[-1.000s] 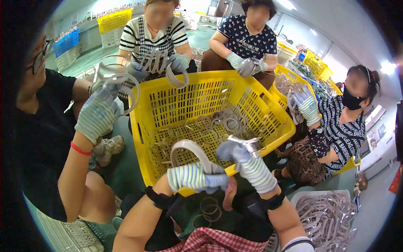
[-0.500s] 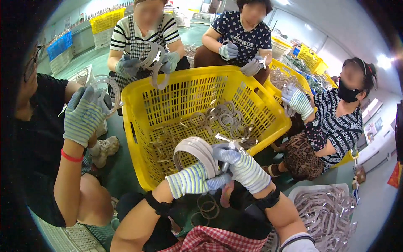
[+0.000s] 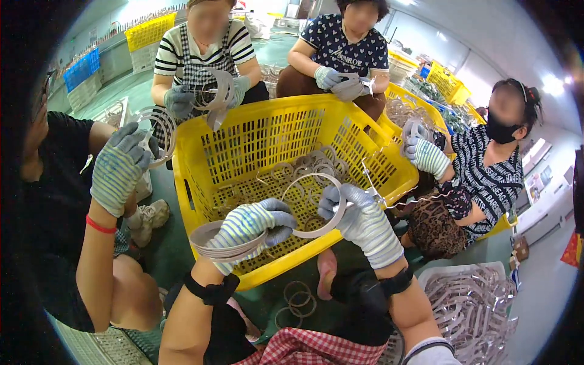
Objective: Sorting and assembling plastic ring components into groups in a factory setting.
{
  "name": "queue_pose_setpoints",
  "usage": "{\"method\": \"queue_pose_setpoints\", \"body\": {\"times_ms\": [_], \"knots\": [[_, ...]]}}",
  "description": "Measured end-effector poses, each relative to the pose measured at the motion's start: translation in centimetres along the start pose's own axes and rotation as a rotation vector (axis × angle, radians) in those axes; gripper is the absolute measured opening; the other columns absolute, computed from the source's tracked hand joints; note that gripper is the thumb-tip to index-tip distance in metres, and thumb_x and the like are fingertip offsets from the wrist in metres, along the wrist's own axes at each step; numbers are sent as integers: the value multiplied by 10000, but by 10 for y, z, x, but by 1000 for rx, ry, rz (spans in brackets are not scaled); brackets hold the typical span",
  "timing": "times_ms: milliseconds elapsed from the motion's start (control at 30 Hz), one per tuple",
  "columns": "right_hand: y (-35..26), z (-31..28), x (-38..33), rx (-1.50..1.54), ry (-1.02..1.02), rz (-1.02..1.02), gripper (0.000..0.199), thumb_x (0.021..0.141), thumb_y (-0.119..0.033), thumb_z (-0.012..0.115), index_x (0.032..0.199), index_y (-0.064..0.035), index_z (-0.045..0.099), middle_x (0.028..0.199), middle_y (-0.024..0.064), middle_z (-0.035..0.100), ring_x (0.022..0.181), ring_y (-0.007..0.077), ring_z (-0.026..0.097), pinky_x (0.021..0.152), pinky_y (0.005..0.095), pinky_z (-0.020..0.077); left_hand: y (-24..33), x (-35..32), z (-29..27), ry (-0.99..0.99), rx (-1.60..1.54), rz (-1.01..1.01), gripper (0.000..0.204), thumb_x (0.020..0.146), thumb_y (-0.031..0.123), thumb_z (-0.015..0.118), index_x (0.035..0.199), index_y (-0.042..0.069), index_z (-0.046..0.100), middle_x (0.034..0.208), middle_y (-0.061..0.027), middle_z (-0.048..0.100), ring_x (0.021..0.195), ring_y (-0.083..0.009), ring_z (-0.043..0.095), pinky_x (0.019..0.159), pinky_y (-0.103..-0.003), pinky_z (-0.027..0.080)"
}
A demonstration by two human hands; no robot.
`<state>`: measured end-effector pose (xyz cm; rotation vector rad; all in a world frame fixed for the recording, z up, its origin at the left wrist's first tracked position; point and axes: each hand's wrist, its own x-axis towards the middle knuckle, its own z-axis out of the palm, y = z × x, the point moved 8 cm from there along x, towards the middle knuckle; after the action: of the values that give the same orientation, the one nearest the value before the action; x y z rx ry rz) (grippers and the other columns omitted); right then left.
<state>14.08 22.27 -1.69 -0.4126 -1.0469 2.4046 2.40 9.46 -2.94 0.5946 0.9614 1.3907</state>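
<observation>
Both gloved hands, left hand and right hand, grip one metal ring between them. They hover over a yellow crate on the green floor.

head cam | 1 fisheye view | looks down, close over yellow crate

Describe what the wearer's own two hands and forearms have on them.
Both the left hand and the right hand wear knit work gloves, striped grey and pale green. A black band circles each forearm just below the glove cuff. Otherwise the forearms are bare, with no sleeves.
</observation>
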Motion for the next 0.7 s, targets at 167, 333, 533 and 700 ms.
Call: {"method": "queue_pose_setpoints", "body": {"times_ms": [167, 333, 533, 700], "knots": [[-17, -4, -15, -769, 86, -102, 238, 851, -221, 647, 968, -17, 615, 878, 62, 612, 791, 137, 583, 739, 287, 490, 50, -23, -4, 200, 741, 513, 105, 890, 146, 598, 925, 47, 601, 746, 4, 568, 624, -81, 535, 540, -241, 432], [-3, 23, -23, -1162, -139, 7, 290, 838, -163, 650, 1068, -1, 580, 940, 23, 605, 854, 96, 547, 787, 256, 457, 69, -38, -38, 360, 170, 565, 215, 951, 268, 518, 992, 67, 580, 735, 31, 547, 468, -26, 399, 426, -172, 347], [0, 25, -24, -1120, -168, -1, 319, 836, -186, 674, 1065, 18, 585, 936, 37, 617, 880, 110, 560, 824, 257, 461, 61, -35, -42, 278, 160, 490, 259, 932, 322, 552, 1034, 87, 591, 747, 43, 539, 443, -12, 330, 405, -167, 286], [-4, 15, -24, -1312, -158, -125, 368, 816, -210, 696, 1079, 37, 625, 1027, 132, 678, 954, 209, 646, 860, 297, 488, 61, -36, -33, 282, 180, 483, 285, 928, 334, 557, 1044, 76, 595, 728, 46, 541, 442, -11, 330, 402, -161, 278]]}}
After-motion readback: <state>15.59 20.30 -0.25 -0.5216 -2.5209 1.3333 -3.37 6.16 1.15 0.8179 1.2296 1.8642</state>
